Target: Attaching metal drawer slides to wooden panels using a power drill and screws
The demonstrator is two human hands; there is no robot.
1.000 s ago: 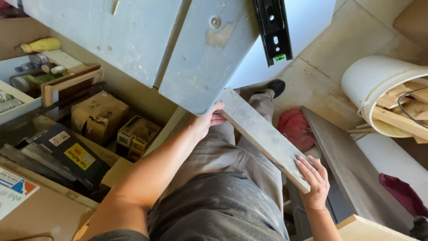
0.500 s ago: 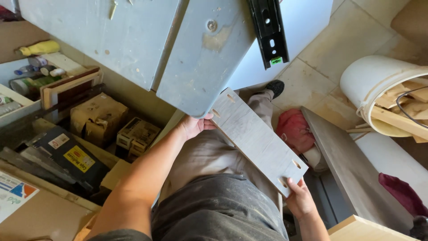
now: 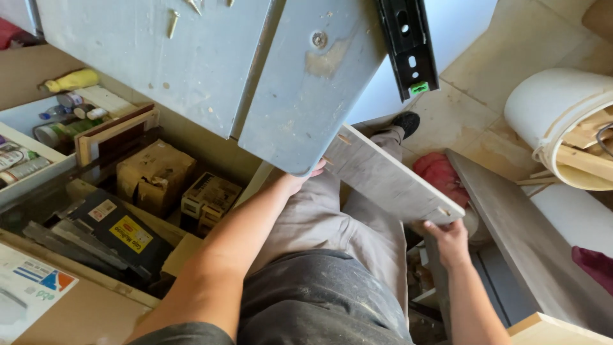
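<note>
Far to the left of the left hand, an open drawer [image 3: 25, 137] holds cans and small bottles, with a yellow bottle [image 3: 71, 80] lying beyond it. Between that drawer and the left forearm stand two worn cardboard boxes [image 3: 156, 172], and nearer the body lies a dark flat case [image 3: 118, 230] with a yellow label. The left hand [image 3: 300, 179] grips the upper end of a grey wood-grain panel [image 3: 389, 176]; most of this hand is hidden under a grey cabinet board [image 3: 300, 83], so the spread of its fingers cannot be told. A black drawer slide [image 3: 408, 48] is mounted above the panel. The panel slants down to the right across the person's legs. The right hand [image 3: 450, 239] holds its lower corner, fingers curled over the edge. Beyond the panel lies a red cloth [image 3: 440, 176]. Right of the right hand a long grey board [image 3: 530, 243] lies, and farther right a white bucket [image 3: 555, 108] holds wood offcuts.
</note>
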